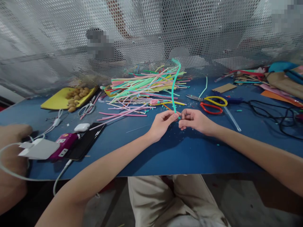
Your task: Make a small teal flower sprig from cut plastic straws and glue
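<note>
A green pipe cleaner (173, 91) rises from between my hands, its top end bent over to the left. My left hand (163, 123) pinches it near its lower end with thumb and forefinger. Close beside, my right hand (195, 121) has its fingers curled together at the short bottom end of the same pipe cleaner; a bit of green shows between the two hands. Scissors (205, 101) with one yellow and one red handle lie to the right, blades partly apart. A heap of pipe cleaners (142, 85) in pink, green and yellow lies behind my hands.
A phone (85, 143), a purple power adapter (63, 145), a white charger (40, 148) and an earbud case (81, 127) sit at left, near another person's arm (11, 157). A yellow tray (59, 98) holds brown round things. Black cable (267, 110) lies right; perforated metal mesh (146, 31) stands behind.
</note>
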The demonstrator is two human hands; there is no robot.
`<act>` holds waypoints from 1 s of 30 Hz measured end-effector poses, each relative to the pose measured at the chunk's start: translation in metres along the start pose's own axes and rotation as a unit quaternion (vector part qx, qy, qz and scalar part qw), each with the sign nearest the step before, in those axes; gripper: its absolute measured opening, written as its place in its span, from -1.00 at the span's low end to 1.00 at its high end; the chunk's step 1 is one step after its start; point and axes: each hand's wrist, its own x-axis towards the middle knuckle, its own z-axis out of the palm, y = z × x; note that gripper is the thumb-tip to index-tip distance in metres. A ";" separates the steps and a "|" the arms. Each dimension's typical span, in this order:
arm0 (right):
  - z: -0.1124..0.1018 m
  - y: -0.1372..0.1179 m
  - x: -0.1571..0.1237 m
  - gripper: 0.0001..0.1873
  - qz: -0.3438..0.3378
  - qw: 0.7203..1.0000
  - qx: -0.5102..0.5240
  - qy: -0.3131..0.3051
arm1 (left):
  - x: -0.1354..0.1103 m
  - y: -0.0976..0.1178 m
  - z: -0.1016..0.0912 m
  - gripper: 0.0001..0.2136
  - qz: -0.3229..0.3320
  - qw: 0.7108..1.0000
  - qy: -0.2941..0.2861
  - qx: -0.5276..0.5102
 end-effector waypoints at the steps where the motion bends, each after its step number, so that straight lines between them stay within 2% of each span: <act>1: 0.001 -0.002 -0.001 -0.53 -0.017 0.999 -0.039 0.001 | 0.000 0.001 0.000 -0.66 -0.008 1.000 0.004 -0.015; 5: -0.001 -0.007 -0.004 -0.65 -0.107 0.983 -0.140 0.054 | -0.001 0.006 0.000 -0.61 -0.054 0.998 -0.008 -0.044; 8: -0.006 -0.007 -0.002 -0.69 -0.137 0.969 -0.185 0.091 | -0.003 0.009 0.002 -0.58 -0.070 0.997 -0.020 -0.039; 14: -0.010 -0.003 0.001 -0.64 -0.126 0.967 -0.214 0.064 | -0.005 0.009 0.006 -0.47 -0.059 0.998 -0.022 -0.027; 20: -0.009 -0.006 0.001 -0.68 -0.153 0.961 -0.222 0.061 | -0.008 0.007 0.008 -0.54 -0.064 0.997 -0.035 -0.019; 24: -0.012 -0.005 0.002 -0.68 -0.139 0.965 -0.209 0.074 | -0.006 0.005 0.005 -0.57 -0.082 0.996 -0.029 -0.021; 30: -0.016 0.001 0.004 -0.69 -0.123 0.968 -0.212 0.060 | -0.006 0.004 0.002 -0.58 -0.101 0.995 -0.026 -0.007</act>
